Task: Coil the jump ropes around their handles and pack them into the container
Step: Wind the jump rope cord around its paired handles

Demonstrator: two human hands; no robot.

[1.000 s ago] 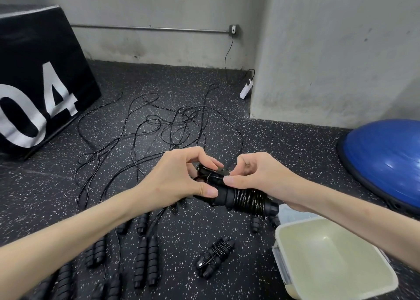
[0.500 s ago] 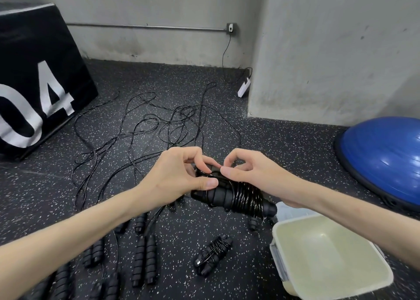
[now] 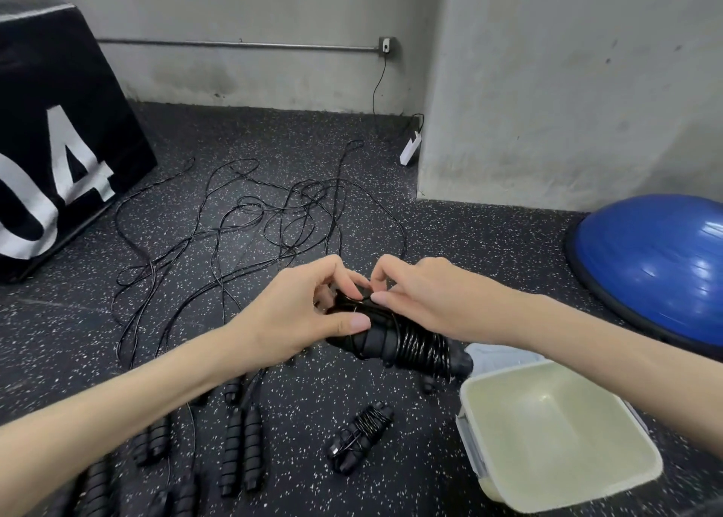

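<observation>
A black jump rope bundle [image 3: 407,346], its cord wound around the paired handles, is held above the floor. My left hand [image 3: 301,313] grips its left end with thumb and fingers. My right hand [image 3: 422,301] pinches the cord at the top of that end. A second coiled jump rope [image 3: 362,436] lies on the floor below. The pale container [image 3: 563,477] stands open and empty at the lower right. Several uncoiled ropes [image 3: 250,219] sprawl in a tangle farther back, their black handles [image 3: 242,446] lying in the lower left.
A black box marked 04 [image 3: 58,136] stands at the left. A blue half-ball [image 3: 661,258] sits at the right beside a concrete pillar [image 3: 567,86]. A white power strip [image 3: 410,148] lies by the wall. A clear lid [image 3: 500,354] lies behind the container.
The last loose cord has been drawn in; my right hand's fingers moved left to the bundle's top end, meeting my left hand there. The bundle stays at about the same height.
</observation>
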